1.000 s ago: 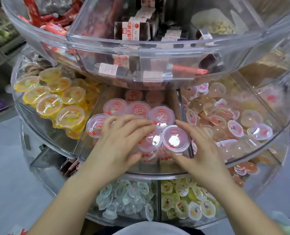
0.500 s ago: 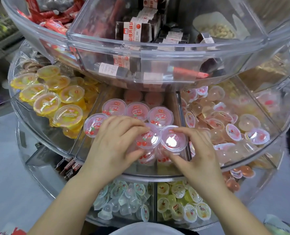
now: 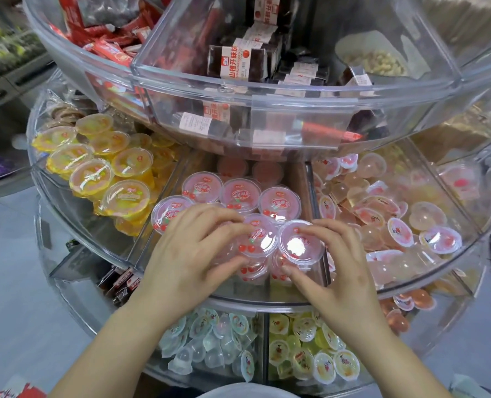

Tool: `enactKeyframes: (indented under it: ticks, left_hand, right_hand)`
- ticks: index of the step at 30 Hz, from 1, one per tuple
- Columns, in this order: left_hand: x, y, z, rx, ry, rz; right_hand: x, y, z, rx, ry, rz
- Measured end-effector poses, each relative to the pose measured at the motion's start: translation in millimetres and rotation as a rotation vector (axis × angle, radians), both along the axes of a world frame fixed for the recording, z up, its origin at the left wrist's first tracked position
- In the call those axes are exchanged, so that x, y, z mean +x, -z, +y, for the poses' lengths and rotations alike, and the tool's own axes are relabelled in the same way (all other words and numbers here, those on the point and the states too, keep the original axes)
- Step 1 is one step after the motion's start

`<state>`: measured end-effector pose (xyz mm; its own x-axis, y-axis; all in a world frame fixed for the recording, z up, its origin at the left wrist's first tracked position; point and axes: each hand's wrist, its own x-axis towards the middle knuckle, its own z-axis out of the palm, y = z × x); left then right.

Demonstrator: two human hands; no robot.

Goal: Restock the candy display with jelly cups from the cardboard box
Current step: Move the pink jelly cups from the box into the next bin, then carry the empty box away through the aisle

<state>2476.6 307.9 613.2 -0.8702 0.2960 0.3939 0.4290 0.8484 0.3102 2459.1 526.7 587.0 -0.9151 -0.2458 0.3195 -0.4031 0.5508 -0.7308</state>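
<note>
— Head view: where are the jelly cups found?
— In the middle compartment of the clear plastic tiered candy display (image 3: 267, 297).
— And the hands?
— One round pink-lidded jelly cup (image 3: 260, 237) is grasped by the left hand (image 3: 189, 259), another clear pink jelly cup (image 3: 300, 244) by the right hand (image 3: 339, 268).

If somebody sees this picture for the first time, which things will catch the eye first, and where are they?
First, the two hands in the middle: the left hand and the right hand hold pink jelly cups in the centre compartment of the clear display. Next, the bright yellow jelly cups in the compartment to the left. Above, dark wrapped snack bars fill the upper tier.
</note>
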Motion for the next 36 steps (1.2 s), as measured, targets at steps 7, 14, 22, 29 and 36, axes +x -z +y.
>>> enactKeyframes:
  ticks: [7, 14, 22, 29, 36]
  left_hand:
    - [12, -10, -6, 0.124, -0.012, 0.016]
    - [90, -12, -47, 0.666, -0.488, 0.053]
    - [265, 116, -76, 1.131, -1.294, -0.022]
    - [371, 305, -108, 1.265, -1.713, -0.398]
    - [432, 529, -149, 1.309, -1.838, -0.720]
  right_hand:
    - [4, -21, 2, -0.032, 0.023, 0.000]
    - [22, -56, -54, -0.165, -0.327, 0.156]
    - [109, 48, -189, 0.048, -1.020, -0.682]
    - [192, 297, -252, 0.714, -0.879, -1.064]
    - [181, 519, -295, 1.052, -0.520, -0.929]
